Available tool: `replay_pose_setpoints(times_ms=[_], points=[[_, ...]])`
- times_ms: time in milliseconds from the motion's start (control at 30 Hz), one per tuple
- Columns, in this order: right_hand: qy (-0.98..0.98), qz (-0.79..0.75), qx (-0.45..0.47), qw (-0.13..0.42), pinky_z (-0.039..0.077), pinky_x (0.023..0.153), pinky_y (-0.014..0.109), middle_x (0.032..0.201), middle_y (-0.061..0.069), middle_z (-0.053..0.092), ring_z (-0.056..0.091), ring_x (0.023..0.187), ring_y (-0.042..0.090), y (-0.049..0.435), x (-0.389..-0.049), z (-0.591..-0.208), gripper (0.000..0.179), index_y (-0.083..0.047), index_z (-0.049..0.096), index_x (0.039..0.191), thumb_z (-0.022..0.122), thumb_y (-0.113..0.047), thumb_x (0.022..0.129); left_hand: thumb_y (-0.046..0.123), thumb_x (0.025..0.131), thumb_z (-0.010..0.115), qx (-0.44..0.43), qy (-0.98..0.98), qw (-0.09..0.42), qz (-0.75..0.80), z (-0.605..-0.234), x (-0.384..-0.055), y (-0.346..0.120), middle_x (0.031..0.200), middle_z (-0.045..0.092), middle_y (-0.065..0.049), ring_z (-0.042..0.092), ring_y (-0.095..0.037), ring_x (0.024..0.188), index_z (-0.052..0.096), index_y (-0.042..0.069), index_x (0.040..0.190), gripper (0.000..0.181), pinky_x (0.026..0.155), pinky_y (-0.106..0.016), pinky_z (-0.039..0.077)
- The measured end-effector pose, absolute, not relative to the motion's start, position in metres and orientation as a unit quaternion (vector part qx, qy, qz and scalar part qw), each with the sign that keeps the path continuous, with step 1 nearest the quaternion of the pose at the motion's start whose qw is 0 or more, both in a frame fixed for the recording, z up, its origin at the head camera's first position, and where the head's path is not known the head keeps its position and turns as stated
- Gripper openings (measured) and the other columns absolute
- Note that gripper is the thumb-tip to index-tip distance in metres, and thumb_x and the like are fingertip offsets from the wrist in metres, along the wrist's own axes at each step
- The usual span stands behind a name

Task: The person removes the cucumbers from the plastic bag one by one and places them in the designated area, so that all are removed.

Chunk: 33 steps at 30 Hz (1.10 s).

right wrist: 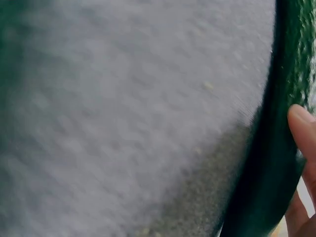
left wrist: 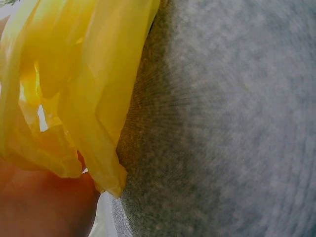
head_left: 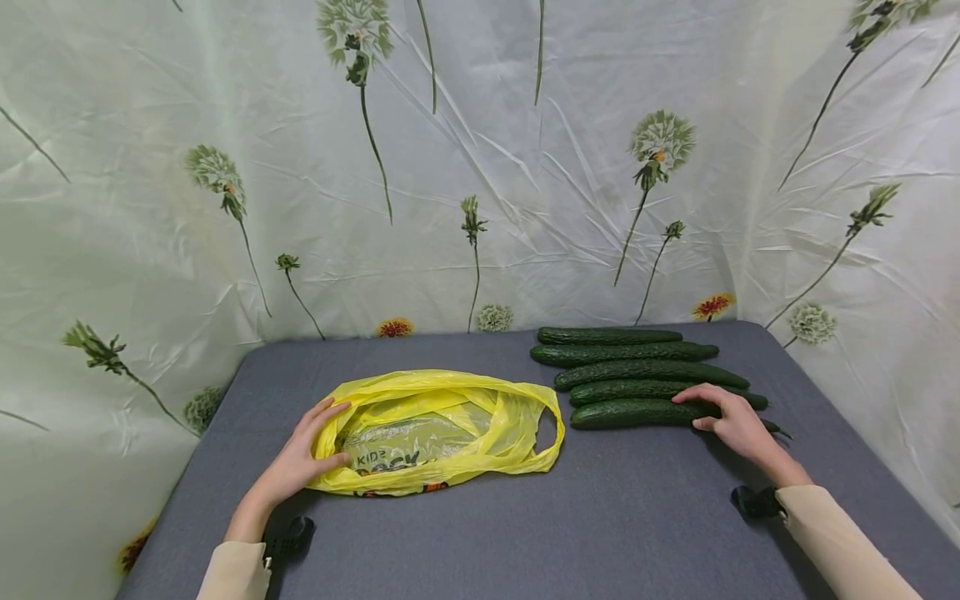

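Observation:
A yellow plastic bag (head_left: pixel 517 425) lies on its side on the grey table, its wide mouth gaping and dark printing showing inside. At its left end is my left hand (head_left: pixel 294 458), thumb and fingers spread apart over the rim. Yellow film (left wrist: pixel 94 74) hangs beside that hand in the left wrist view. On the right, my right hand (head_left: pixel 738 423) holds the nearest cucumber (head_left: pixel 630 413) close to its thin tail end, thumb on the near side and fingers reaching over it. The right wrist view shows the thumb (right wrist: pixel 302 123) against the dark green skin.
Several more cucumbers (head_left: pixel 648 372) lie side by side behind the nearest one, up to the table's back edge. The grey table (head_left: pixel 525 542) meets a hanging pale sheet (head_left: pixel 480 167) with dandelion prints at the back and sides. A black wrist camera (head_left: pixel 753 502) sits at the right cuff.

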State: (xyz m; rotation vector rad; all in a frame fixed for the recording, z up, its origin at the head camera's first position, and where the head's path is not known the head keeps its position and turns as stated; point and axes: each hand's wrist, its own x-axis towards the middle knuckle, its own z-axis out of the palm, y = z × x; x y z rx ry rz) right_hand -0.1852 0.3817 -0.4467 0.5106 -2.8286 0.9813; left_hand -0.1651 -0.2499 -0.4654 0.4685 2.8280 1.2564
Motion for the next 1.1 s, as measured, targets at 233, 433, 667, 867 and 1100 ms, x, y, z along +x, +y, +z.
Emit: replay_pose_setpoints(times_ms=[233,433,667,867,1100], points=[[-0.934,0.312,0.162,0.059,0.039,0.083,0.061,0.116,0.018,0.059,0.047,0.111,0.041,0.379,-0.185,-0.450,0.042,-0.006,0.065,0.113,0.067,0.015,0.077,0.021,0.084,0.074,0.138,0.908,0.012,0.394,-0.464,-0.166,-0.251,0.152,0.011,-0.027,0.006,-0.054,0.134,0.039,0.004,0.144,0.071,0.089,-0.079,0.016],[-0.933,0.319,0.153,0.060,0.036,0.084,0.061,0.116,0.018,0.059,0.046,0.111,0.040,0.375,-0.185,-0.450,0.039,-0.007,0.065,0.114,0.068,0.012,0.080,0.022,0.085,0.073,0.138,0.906,0.013,0.401,-0.461,-0.164,-0.252,0.153,0.009,-0.026,0.005,-0.053,0.135,0.038,0.007,0.145,0.072,0.088,-0.078,0.017],[-0.927,0.337,0.152,0.064,0.036,0.086,0.060,0.119,0.018,0.058,0.046,0.113,0.039,0.368,-0.184,-0.450,0.033,-0.007,0.064,0.118,0.067,0.002,0.086,0.025,0.087,0.072,0.136,0.902,0.010,0.410,-0.459,-0.162,-0.253,0.153,0.010,-0.025,0.006,-0.053,0.135,0.037,0.009,0.147,0.071,0.089,-0.077,0.018],[-0.922,0.338,0.164,0.096,0.038,0.083,0.057,0.119,0.017,0.057,0.048,0.107,0.035,0.357,-0.180,-0.450,0.032,-0.004,0.061,0.124,0.064,-0.005,0.091,0.026,0.090,0.068,0.133,0.907,-0.008,0.399,-0.452,-0.160,-0.253,0.153,0.009,-0.025,0.005,-0.054,0.134,0.037,0.009,0.147,0.067,0.086,-0.078,0.017],[-0.923,0.320,0.182,0.111,0.034,0.087,0.060,0.129,0.020,0.051,0.044,0.114,0.041,0.338,-0.179,-0.447,0.041,-0.002,0.052,0.133,0.061,-0.010,0.094,0.025,0.093,0.065,0.146,0.906,-0.029,0.396,-0.436,-0.157,-0.242,0.155,0.009,-0.020,0.003,-0.049,0.137,0.036,0.014,0.148,0.064,0.088,-0.076,0.017]])
